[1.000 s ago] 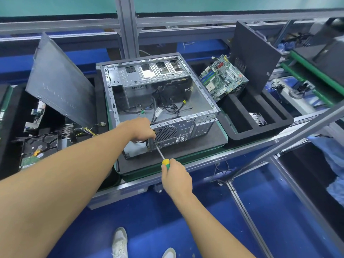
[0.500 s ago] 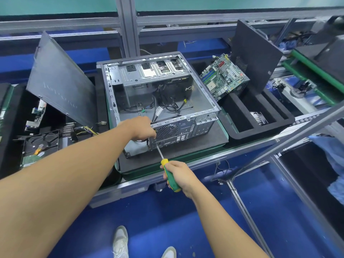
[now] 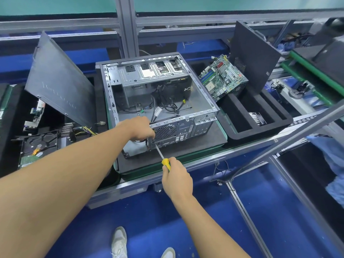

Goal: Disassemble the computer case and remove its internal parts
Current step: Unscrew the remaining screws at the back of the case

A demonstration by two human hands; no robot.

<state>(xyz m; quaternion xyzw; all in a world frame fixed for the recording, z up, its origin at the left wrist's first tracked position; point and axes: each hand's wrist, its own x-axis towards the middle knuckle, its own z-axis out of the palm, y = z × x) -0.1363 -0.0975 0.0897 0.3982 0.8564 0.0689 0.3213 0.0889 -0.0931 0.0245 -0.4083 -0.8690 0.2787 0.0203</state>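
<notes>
Computer case (image 3: 158, 101) is laid on its side, open face up, on a dark mat (image 3: 195, 144) at the near edge of the bench (image 3: 204, 161), roughly midway along it. Left hand (image 3: 138, 128) is set at the case's near left corner, fingers curled down over the rear panel rim and gripping it. Right hand (image 3: 176, 178) is wrapped round the yellow handle of a screwdriver (image 3: 165, 162), just off the bench's near edge. The shaft is slanted up and left, with its tip against the rear panel beside the fan grille, just under the left hand. Loose cables are seen inside the case. A motherboard (image 3: 222, 77) is propped in a black foam tray (image 3: 260, 131) toward the right end. A side panel (image 3: 59, 81) is leaned toward the left end, with a hard drive (image 3: 39, 144) nearer the front edge.
</notes>
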